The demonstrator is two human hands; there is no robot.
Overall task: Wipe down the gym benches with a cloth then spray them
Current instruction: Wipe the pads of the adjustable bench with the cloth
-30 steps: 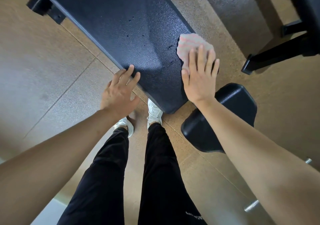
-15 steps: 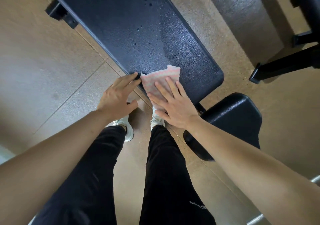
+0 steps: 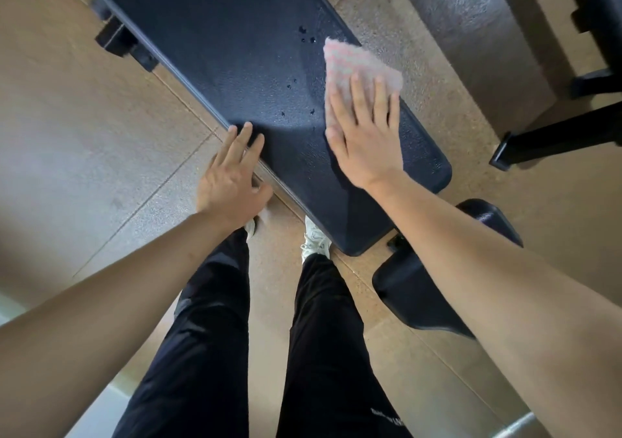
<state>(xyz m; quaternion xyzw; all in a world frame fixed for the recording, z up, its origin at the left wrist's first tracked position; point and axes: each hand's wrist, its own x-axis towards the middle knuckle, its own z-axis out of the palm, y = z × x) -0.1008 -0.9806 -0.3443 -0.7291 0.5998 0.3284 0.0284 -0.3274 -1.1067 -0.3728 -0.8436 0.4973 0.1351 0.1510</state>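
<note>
Mid-wipe: right hand (image 3: 365,141) spread flat on cloth (image 3: 356,64) atop bench (image 3: 218,50); left hand (image 3: 232,181) flat, bracing edge; droplets (image 3: 289,85) between hands unwiped; spraying pending.

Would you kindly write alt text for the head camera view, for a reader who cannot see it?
Seen from above, a person's right hand presses a pink cloth flat on a black gym bench pad dotted with droplets, while the left hand rests its fingers on the pad's edge.

Arms reach forward, left hand (image 3: 232,181) and right hand (image 3: 363,141) flat, fingers straight.
</note>
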